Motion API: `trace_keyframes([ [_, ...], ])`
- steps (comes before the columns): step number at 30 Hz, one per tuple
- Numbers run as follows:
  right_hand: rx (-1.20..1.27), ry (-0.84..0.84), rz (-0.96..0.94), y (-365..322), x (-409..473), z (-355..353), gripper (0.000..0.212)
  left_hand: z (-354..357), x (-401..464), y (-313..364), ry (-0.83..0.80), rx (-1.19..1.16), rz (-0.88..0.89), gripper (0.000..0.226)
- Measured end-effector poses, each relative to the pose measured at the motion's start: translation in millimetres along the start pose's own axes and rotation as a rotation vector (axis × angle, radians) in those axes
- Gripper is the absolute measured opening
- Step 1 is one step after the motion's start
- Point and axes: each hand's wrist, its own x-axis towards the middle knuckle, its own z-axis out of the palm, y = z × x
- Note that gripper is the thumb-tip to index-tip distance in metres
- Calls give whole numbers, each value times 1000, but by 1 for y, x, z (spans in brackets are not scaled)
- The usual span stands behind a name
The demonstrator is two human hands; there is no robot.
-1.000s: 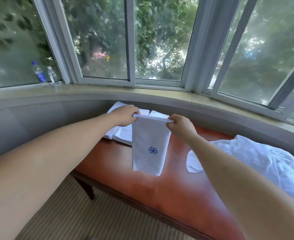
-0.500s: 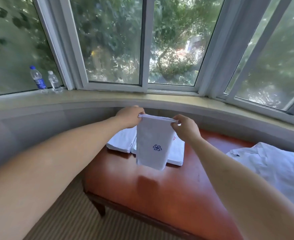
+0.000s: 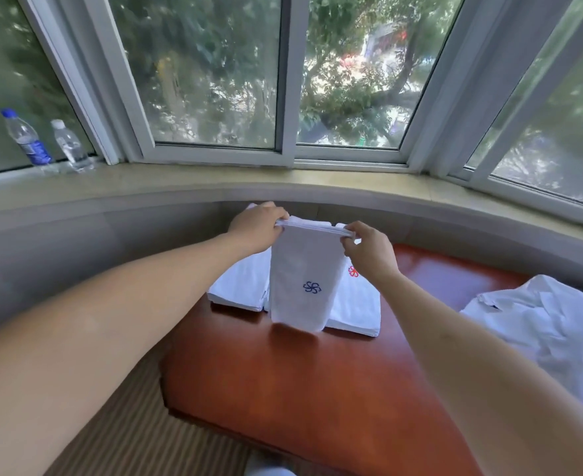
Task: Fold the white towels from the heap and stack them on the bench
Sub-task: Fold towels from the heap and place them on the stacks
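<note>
Towel (image 3: 305, 283) carried over stacks (image 3: 355, 305), hanging lengthwise downward, both hands' grip pinching top corners.

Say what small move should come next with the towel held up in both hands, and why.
Probably lower it onto the right stack. The left hand and right hand pinch the top corners of the folded towel, which hangs just above the two stacks on the bench.

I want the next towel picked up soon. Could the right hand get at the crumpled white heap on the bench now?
Probably not yet. The right hand and the left hand each pinch a top corner of the folded white towel with the blue emblem. The crumpled white heap lies uncovered on the red-brown bench.
</note>
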Motion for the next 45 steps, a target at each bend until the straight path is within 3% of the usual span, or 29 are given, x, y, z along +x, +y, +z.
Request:
trace_keyframes([
  [9,11,-48,61,35,148,47,26,34,144,-43,-112,41,-7,25],
  [22,21,-182,211,141,293,165,33,184,295,-119,-296,2,-94,25],
  [30,63,-143,296,182,333,225,33,255,329,-150,-205,5,-140,33],
  [33,160,-88,361,195,325,250,42,283,319,-150,-114,80,-148,45],
  [35,174,-135,290,203,305,263,63,299,303,-145,-114,173,-54,48],
  [37,-2,-245,116,215,280,274,73,313,282,-140,-176,174,102,40],
  [40,-319,-274,-68,226,253,285,52,324,252,-141,-314,169,229,44],
  [45,-431,-284,-166,221,221,282,51,318,217,-142,-402,225,251,55],
])
